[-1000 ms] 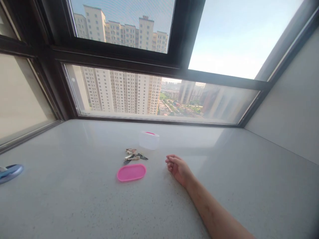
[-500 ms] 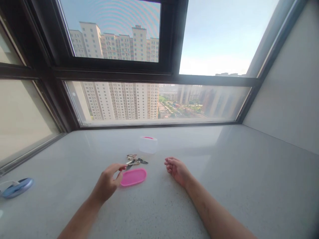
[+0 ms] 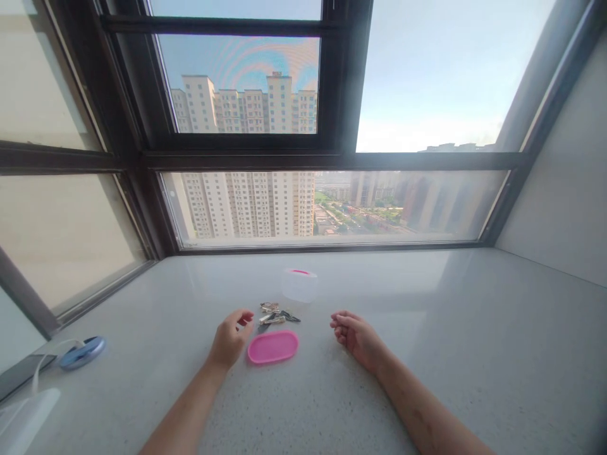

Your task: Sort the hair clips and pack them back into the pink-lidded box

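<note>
My left hand (image 3: 232, 339) hovers just left of a small pile of metal and dark hair clips (image 3: 275, 316). Its fingers are bent, with the thumb apart from them, and nothing shows between them. A shallow pink oval tray (image 3: 274, 348) lies right beside this hand, on the near side of the clips. To the right of the pile, my right hand (image 3: 358, 339) rests on the pale surface with its fingers curled in; no object shows in it. Behind the clips stands a translucent white container (image 3: 300, 287) with a pink strip at its top.
At the left lie a blue oval device (image 3: 82, 352) with a white cable, a dark flat object (image 3: 21, 377) and a white object (image 3: 29, 420) at the frame's edge. A dark-framed window (image 3: 332, 161) borders the speckled sill (image 3: 303, 411) at the back.
My left hand has drawn back slightly from the clips and tray. The whole view has shifted, bringing more of the left side into sight. The right hand stays curled in place.
</note>
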`<act>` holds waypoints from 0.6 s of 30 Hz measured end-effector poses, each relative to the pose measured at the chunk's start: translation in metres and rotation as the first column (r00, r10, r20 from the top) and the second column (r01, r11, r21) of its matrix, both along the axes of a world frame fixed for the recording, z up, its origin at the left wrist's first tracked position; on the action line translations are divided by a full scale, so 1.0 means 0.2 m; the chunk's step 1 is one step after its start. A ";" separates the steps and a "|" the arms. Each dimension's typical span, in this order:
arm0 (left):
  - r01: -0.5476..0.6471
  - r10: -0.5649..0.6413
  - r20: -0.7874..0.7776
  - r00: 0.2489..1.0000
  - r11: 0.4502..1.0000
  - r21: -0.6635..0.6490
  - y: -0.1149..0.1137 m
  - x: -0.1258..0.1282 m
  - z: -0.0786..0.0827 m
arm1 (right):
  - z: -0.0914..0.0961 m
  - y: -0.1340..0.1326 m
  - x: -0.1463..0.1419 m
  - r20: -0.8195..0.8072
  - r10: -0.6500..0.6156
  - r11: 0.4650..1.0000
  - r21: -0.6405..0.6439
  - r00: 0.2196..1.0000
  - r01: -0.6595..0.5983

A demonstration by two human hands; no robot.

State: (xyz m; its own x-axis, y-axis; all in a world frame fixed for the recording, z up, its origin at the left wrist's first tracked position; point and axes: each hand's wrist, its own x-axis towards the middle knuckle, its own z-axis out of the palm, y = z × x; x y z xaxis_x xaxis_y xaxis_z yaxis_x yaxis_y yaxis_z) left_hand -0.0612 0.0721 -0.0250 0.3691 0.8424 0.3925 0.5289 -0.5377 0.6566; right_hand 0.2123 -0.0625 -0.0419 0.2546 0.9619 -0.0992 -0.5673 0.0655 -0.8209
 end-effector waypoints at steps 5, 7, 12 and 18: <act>0.002 -0.002 -0.050 0.999 1.000 -0.011 -0.02 0.01 0.02 | 0.02 0.00 -0.01 0.017 -0.002 1.000 -0.025 1.000 0.002; 0.007 -0.007 -0.087 0.996 1.000 -0.010 -0.03 0.02 0.02 | 0.01 0.00 -0.01 0.024 0.001 1.000 -0.023 1.000 -0.001; 0.023 -0.027 -0.144 0.989 0.999 -0.029 -0.04 0.03 0.02 | 0.00 0.00 -0.01 0.042 0.002 1.000 -0.009 0.999 -0.002; 0.030 -0.037 -0.146 0.989 0.998 -0.049 -0.03 0.02 0.03 | 0.02 0.00 -0.01 0.060 -0.006 1.000 -0.021 0.998 0.007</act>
State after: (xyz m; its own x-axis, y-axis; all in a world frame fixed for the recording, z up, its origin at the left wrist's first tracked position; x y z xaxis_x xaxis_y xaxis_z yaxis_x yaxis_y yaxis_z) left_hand -0.0563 0.0652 -0.0199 0.4484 0.8446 0.2926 0.6034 -0.5275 0.5980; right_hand 0.2096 -0.0635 -0.0381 0.2667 0.9582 -0.1037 -0.5168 0.0514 -0.8545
